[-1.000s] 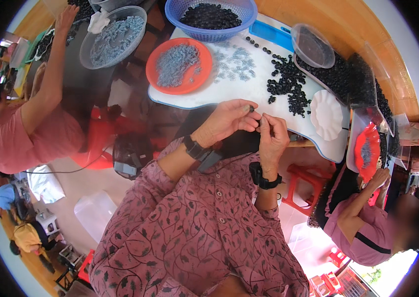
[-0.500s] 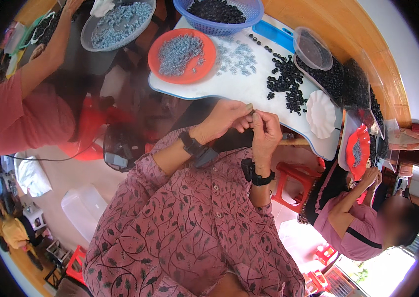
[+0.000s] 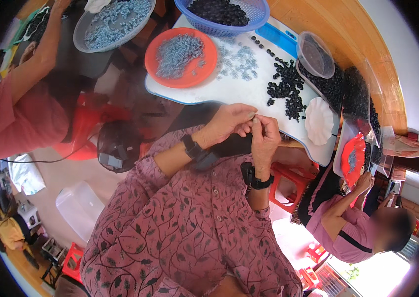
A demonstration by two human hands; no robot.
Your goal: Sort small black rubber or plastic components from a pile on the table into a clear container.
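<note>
My left hand (image 3: pixel 227 124) and my right hand (image 3: pixel 265 137) meet fingertip to fingertip just off the near edge of the white table (image 3: pixel 209 90). Both are closed in a pinch; whatever sits between the fingertips is too small and covered to name. Beyond them, small translucent blue-grey pieces (image 3: pixel 241 64) lie loose on the tabletop. More of these fill an orange-red plate (image 3: pixel 151 67). To the right spreads a patch of small round black pieces (image 3: pixel 285 81), near a white scalloped dish (image 3: pixel 319 121).
A blue-purple basket (image 3: pixel 209 28) of black pieces stands at the back. A clear tub (image 3: pixel 315 54) rests over a container of black pieces. People sit at left (image 3: pixel 21 119) and right (image 3: pixel 340 227). A red stool (image 3: pixel 288 185) and a dark fan-like object (image 3: pixel 115 148) flank me.
The whole view has shifted slightly. My hands keep their pinch at nearly the same place; a dark bit seen earlier at the fingertips is now harder to see.
</note>
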